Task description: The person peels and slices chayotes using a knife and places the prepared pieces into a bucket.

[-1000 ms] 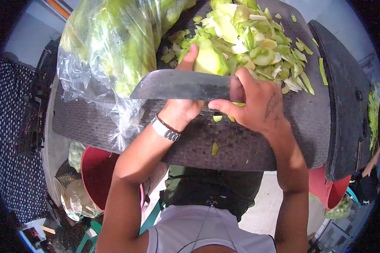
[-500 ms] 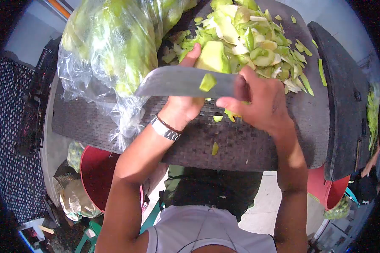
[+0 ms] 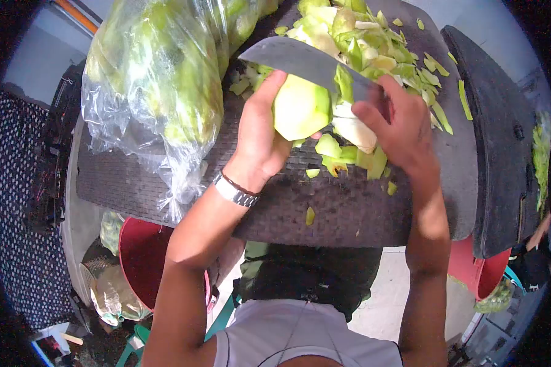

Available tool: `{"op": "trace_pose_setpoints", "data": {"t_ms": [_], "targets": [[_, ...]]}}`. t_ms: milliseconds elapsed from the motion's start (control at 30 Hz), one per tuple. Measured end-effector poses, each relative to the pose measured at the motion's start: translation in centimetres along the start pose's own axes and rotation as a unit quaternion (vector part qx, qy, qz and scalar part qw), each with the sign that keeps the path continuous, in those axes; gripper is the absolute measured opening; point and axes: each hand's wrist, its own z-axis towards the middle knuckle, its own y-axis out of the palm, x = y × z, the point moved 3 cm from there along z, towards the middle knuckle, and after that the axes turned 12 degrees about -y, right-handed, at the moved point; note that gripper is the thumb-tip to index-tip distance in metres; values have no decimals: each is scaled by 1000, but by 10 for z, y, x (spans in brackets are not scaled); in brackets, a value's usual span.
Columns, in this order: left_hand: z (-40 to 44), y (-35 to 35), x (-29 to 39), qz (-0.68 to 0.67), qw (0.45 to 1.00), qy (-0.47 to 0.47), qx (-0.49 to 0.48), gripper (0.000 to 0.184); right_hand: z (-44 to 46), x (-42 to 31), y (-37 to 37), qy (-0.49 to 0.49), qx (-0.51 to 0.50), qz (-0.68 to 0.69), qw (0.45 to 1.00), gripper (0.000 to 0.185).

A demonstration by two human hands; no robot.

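My left hand [image 3: 262, 125] is wrapped round a partly peeled pale-green fruit [image 3: 300, 109], its thumb along the near side. Its exact kind is not clear. My right hand [image 3: 404, 125] grips a knife [image 3: 297, 60] with a broad, curved blade, which lies across the fruit's top, tip to the left. A strip of green peel [image 3: 343, 84] clings to the blade close to the handle, which my fingers mostly hide. Beyond both hands rises a heap of green and whitish peelings [image 3: 373, 43]. Several loose pieces of peel [image 3: 329, 147] lie under the knife hand.
A clear plastic bag of green fruit [image 3: 159, 79] stands on the dark woven tabletop [image 3: 269, 214] at the left. Red tubs flank me below the table, one left [image 3: 142, 260] and one right [image 3: 477, 269]. A dark board-like surface [image 3: 502, 140] adjoins the table's right side.
The knife has moved up and away, from in front of the fruit to its top edge. The fruit has been tilted and shows more pale flesh. More peel now shows under my right hand.
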Motion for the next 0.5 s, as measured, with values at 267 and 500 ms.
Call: {"op": "trace_pose_setpoints", "data": {"t_ms": [267, 500], "targets": [[14, -6, -10, -180, 973, -91, -115, 55, -15, -36, 33, -136, -52, 17, 989, 69], [18, -11, -15, -227, 956, -118, -147, 56, -14, -38, 31, -160, -30, -4, 987, 66]]}}
